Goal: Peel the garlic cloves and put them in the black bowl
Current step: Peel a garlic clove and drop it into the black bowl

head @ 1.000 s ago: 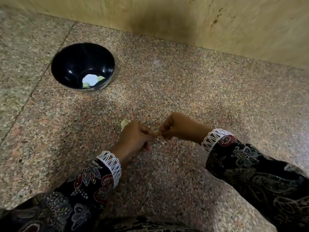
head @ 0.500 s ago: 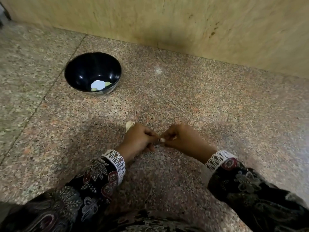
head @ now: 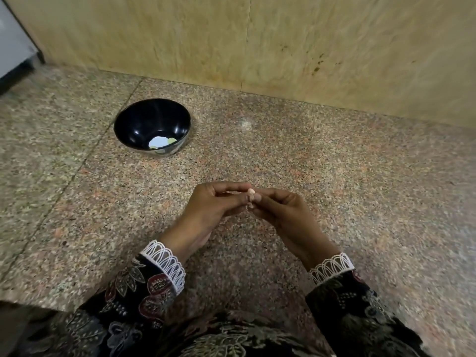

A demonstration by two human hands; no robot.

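Garlic clove [head: 251, 195] pinched between fingers of left hand [head: 211, 210] and right hand [head: 280, 215], raised over counter [head: 334, 176] for peeling; black bowl [head: 152, 126] well apart, far-left, receiving peeled cloves.

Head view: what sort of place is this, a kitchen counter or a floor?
Probably a home kitchen surface, counter or floor unclear: speckled granite slab meeting a beige stone wall, a black bowl standing on it, and both hands working a garlic clove.

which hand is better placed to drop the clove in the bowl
Probably left. The black bowl sits up and left of the left hand, whose fingers already pinch the garlic clove; the right hand would have to cross over.
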